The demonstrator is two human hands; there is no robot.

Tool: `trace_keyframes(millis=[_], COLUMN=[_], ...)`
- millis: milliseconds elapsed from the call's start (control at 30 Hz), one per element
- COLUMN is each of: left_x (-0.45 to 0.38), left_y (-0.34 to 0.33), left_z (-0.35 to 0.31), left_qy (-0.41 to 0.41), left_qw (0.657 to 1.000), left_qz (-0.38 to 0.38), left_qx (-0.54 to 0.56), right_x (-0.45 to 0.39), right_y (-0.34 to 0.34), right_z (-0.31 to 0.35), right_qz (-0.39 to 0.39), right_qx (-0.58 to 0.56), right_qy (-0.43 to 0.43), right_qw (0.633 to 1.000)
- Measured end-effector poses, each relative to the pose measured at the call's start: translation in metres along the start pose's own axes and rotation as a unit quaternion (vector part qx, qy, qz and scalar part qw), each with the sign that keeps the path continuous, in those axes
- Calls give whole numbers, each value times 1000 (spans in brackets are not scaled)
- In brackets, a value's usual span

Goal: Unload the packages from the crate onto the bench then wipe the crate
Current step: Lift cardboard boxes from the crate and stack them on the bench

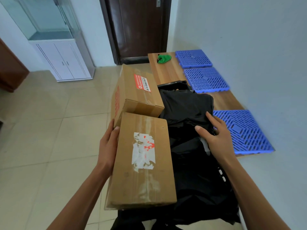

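A black crate (172,84) stands in front of me, mostly hidden under its load. A near cardboard box (142,171) with a torn white label lies on its left side. Behind it sits a far cardboard box (132,90) with a red sticker. Black plastic packages (184,105) fill the right side. My left hand (108,145) grips the left edge of the near box, thumb on its top. With thumb and fingers spread, my right hand (214,131) holds a black package. The wooden bench (166,72) runs along the right wall.
Three blue plastic grid mats (206,79) lie on the bench. A green cloth (163,58) sits at the bench's far end. A dark door (137,27) is behind it, a white cabinet (64,60) stands far left, and tiled floor (49,130) spreads to the left.
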State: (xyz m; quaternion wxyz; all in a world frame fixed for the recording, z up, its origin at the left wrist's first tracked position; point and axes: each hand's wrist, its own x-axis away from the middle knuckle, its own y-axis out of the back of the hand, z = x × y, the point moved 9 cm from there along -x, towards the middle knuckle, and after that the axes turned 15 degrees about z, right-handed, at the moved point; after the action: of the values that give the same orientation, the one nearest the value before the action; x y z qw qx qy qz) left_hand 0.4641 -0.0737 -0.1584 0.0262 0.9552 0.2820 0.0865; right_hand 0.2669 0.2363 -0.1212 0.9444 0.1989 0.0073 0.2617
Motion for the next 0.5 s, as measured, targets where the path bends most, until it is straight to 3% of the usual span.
trace_keyframes(millis=[500], left_x=[-217], left_y=[-23], left_z=[-49], left_qy=[-8], left_qw=[995], left_qz=[103], left_qx=[0], right_x=[-154], right_y=[23], right_z=[15], right_qz=[-122], right_qx=[-15], right_qy=[-29], right_qw=[992])
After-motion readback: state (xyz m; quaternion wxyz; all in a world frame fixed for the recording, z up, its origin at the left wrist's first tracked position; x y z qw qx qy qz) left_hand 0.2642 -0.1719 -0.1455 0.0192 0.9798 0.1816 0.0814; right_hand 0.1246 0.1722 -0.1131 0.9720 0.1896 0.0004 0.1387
